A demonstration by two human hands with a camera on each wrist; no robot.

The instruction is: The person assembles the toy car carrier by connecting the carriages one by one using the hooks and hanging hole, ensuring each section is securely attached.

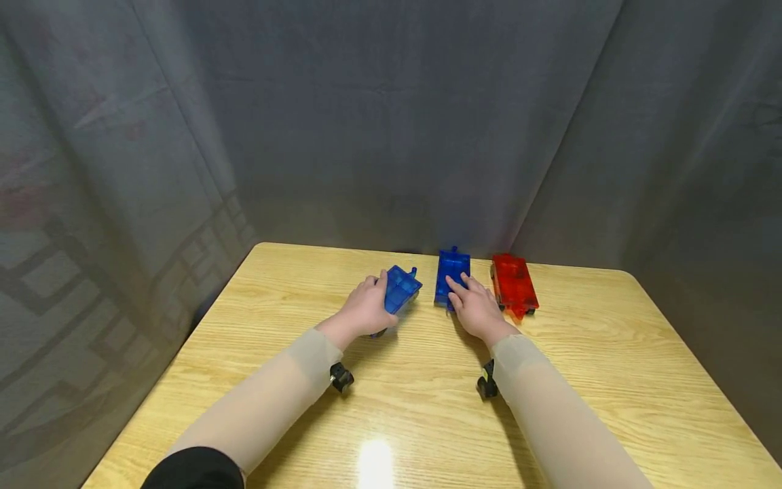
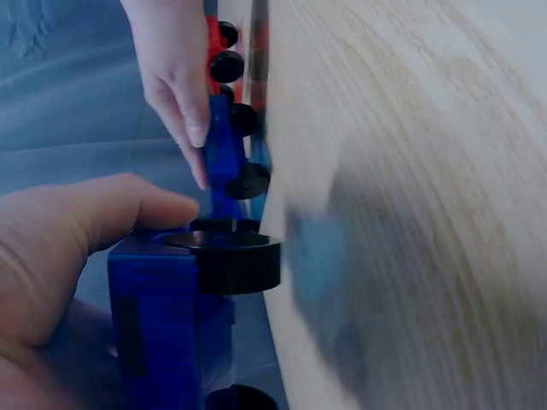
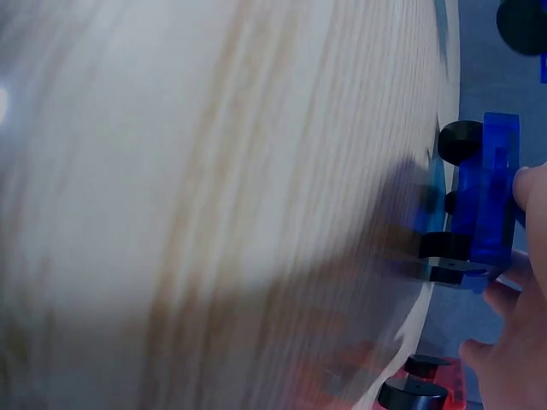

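My left hand [image 1: 364, 309] grips a translucent blue toy wagon [image 1: 400, 286], with the thumb along its edge. The wagon is tilted, and in the left wrist view its black wheel [image 2: 238, 263] hangs apart from the tabletop. Further right, a second blue toy wagon [image 1: 453, 261] stands at the back of the table, its small hitch pointing away from me. My right hand [image 1: 478, 309] reaches over its near end, fingers extended and touching it. Wheels of this wagon [image 3: 496, 188] show in the right wrist view; part of its body is hidden by the fingers.
A translucent red toy wagon [image 1: 514, 280] stands just right of my right hand, hitch toward me. All lie near the back edge of a light wooden table [image 1: 415, 407]. Grey curtain [image 1: 379, 136] hangs behind and along both sides.
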